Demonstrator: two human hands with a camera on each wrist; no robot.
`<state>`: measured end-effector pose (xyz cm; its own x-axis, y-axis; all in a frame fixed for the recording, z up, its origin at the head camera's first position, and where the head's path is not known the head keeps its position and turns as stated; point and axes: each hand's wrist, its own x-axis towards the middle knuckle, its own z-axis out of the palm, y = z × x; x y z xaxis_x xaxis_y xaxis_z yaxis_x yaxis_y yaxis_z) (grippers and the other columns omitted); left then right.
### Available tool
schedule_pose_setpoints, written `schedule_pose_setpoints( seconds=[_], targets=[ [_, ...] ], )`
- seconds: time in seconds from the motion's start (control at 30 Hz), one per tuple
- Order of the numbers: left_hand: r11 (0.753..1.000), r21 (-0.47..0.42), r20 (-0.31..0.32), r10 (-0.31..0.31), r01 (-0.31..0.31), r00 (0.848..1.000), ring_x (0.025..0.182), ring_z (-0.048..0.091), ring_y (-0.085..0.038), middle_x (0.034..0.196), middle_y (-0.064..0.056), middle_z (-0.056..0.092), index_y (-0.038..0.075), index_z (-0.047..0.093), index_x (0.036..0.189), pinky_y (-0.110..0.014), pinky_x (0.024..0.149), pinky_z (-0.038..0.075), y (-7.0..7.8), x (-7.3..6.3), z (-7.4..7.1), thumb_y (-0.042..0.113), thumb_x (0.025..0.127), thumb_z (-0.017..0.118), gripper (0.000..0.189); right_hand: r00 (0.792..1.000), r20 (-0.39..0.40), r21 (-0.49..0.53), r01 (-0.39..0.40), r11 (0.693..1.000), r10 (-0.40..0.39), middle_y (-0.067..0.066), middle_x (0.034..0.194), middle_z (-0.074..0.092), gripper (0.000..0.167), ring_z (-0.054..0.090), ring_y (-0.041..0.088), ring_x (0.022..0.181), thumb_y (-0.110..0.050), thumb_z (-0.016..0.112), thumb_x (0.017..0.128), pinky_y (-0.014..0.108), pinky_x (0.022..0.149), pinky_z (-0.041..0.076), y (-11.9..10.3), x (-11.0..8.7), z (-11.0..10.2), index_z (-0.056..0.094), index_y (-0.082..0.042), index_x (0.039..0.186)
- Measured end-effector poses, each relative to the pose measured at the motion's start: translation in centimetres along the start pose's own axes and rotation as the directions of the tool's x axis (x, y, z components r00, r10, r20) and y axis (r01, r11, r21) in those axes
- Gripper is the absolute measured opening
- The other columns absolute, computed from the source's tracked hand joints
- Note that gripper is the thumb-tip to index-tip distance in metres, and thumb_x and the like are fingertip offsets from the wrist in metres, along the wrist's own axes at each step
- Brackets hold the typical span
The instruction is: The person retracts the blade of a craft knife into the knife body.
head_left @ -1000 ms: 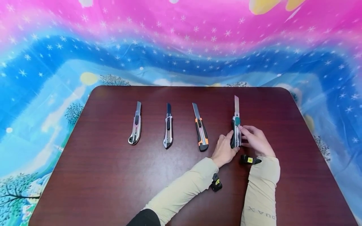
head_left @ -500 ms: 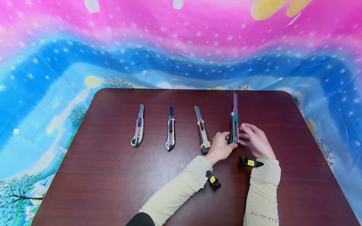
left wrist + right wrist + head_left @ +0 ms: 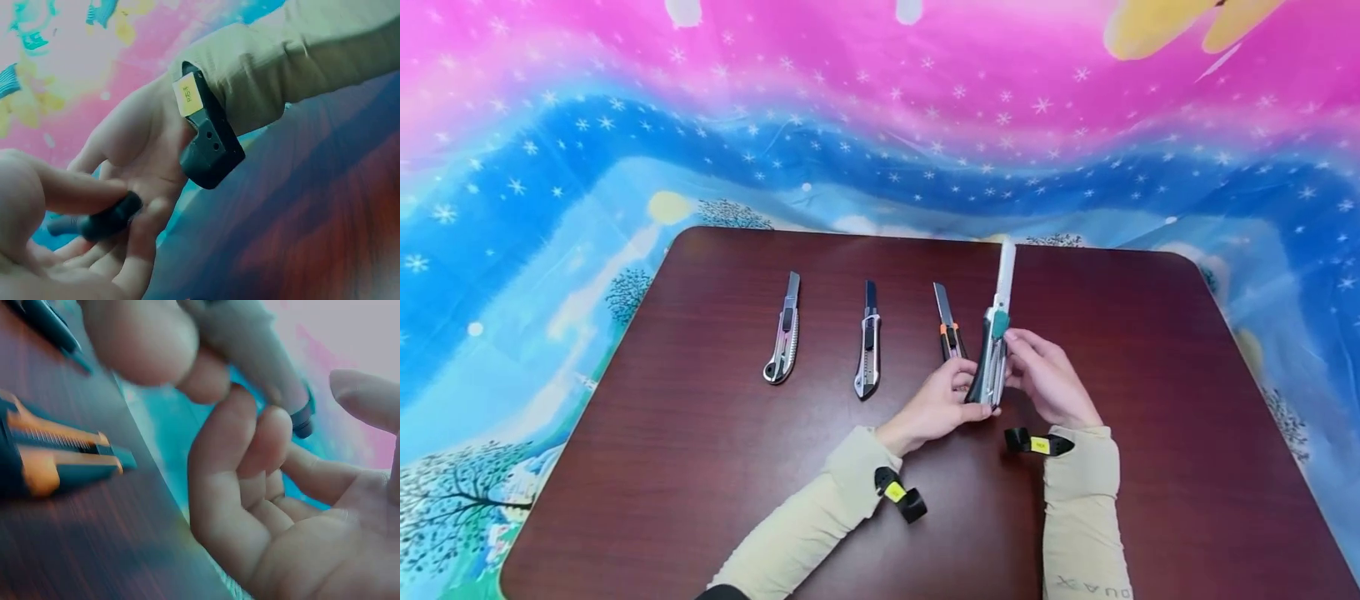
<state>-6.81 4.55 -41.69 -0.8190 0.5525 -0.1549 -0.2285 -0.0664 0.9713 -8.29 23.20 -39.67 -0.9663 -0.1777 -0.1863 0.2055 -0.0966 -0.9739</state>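
A snap-off utility knife [image 3: 993,358] with a black-and-silver handle, green slider [image 3: 1001,324] and long extended blade points away, raised in front of me. My left hand [image 3: 934,407] pinches the bottom end of its handle; in the left wrist view the thumb presses on that dark end. On the knife's right side is my right hand [image 3: 1051,379], its thumb beside the slider and its fingers at the handle. In the right wrist view that thumb [image 3: 362,394] stands apart from the handle, while the bent fingers [image 3: 215,462] reach it.
An orange-and-black utility knife [image 3: 950,333] lies left of the held one, its lower end hidden behind my left hand. Further left lie two silver-handled utility knives, one with a dark blade [image 3: 868,354] and one ribbed [image 3: 783,337]. Behind the brown table [image 3: 737,467] hangs a patterned cloth [image 3: 880,108].
The green-slider knife has moved left and nearer, turning from edge-on to show its face again. Both hands have shifted left with it. The other knives keep their places on the table.
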Motion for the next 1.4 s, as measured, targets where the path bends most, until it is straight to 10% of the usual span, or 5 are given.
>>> schedule_pose_setpoints(
  seconds=[0.23, 0.43, 0.73, 0.93, 1.4],
  targets=[
    [0.986, -0.169, 0.162, 0.021, 0.006, 0.987, 0.101, 0.067, -0.039, 0.13, -0.035, 0.053, -0.001, 0.031, 0.126, -0.033, 0.088, 0.058, -0.3, -2.7, -2.8, -0.015, 0.086, 0.058, 0.05, 0.999, -0.003, -0.125, -0.037, 0.991, 0.037, -0.006, 0.095, 0.069, 0.053, 0.067, 0.01, 0.088, -0.046, 0.047, 0.099, 0.029, 0.081, 0.058, -0.1, 0.9, 3.5, 0.057, -0.002, 0.126],
    [0.974, -0.21, 0.141, 0.112, -0.081, 0.984, 0.099, 0.07, -0.023, 0.134, -0.034, 0.051, 0.0, 0.036, 0.137, -0.028, 0.089, 0.057, -1.8, -3.3, -4.5, -0.013, 0.086, 0.06, 0.058, 0.998, -0.023, -0.197, -0.06, 0.979, 0.056, -0.002, 0.101, 0.066, 0.06, 0.066, 0.013, 0.09, -0.05, 0.044, 0.099, 0.029, 0.083, 0.055, -0.2, 1.8, 5.3, 0.056, -0.001, 0.13],
    [0.959, -0.253, 0.075, 0.152, -0.129, 0.985, 0.104, 0.068, -0.032, 0.132, -0.037, 0.05, 0.004, 0.037, 0.145, -0.026, 0.086, 0.057, -4.3, -4.0, -6.1, -0.004, 0.09, 0.06, 0.06, 0.996, 0.054, -0.2, -0.055, 0.978, 0.067, 0.014, 0.104, 0.071, 0.056, 0.068, 0.014, 0.089, -0.046, 0.045, 0.1, 0.034, 0.084, 0.058, 0.4, 2.8, 6.6, 0.056, 0.002, 0.126],
    [0.915, -0.388, 0.067, 0.145, -0.108, 0.987, 0.097, 0.07, -0.021, 0.133, -0.041, 0.046, -0.002, 0.036, 0.144, -0.031, 0.085, 0.058, -5.1, -4.2, -6.3, 0.006, 0.099, 0.049, 0.048, 0.992, 0.08, -0.199, -0.076, 0.977, 0.093, 0.028, 0.113, 0.067, 0.056, 0.071, 0.019, 0.09, -0.048, 0.046, 0.099, 0.034, 0.084, 0.059, 0.7, 3.0, 6.9, 0.058, -0.001, 0.126],
    [0.915, -0.397, 0.075, 0.114, -0.075, 0.991, 0.096, 0.071, -0.02, 0.13, -0.045, 0.044, -0.004, 0.034, 0.145, -0.029, 0.086, 0.058, -5.0, -4.2, -6.5, 0.004, 0.099, 0.046, 0.048, 0.995, 0.009, -0.173, -0.098, 0.98, 0.101, 0.02, 0.095, 0.074, 0.062, 0.073, 0.019, 0.082, -0.047, 0.054, 0.096, 0.029, 0.077, 0.06, 0.9, 3.3, 7.5, 0.06, 0.01, 0.12]
  ],
)
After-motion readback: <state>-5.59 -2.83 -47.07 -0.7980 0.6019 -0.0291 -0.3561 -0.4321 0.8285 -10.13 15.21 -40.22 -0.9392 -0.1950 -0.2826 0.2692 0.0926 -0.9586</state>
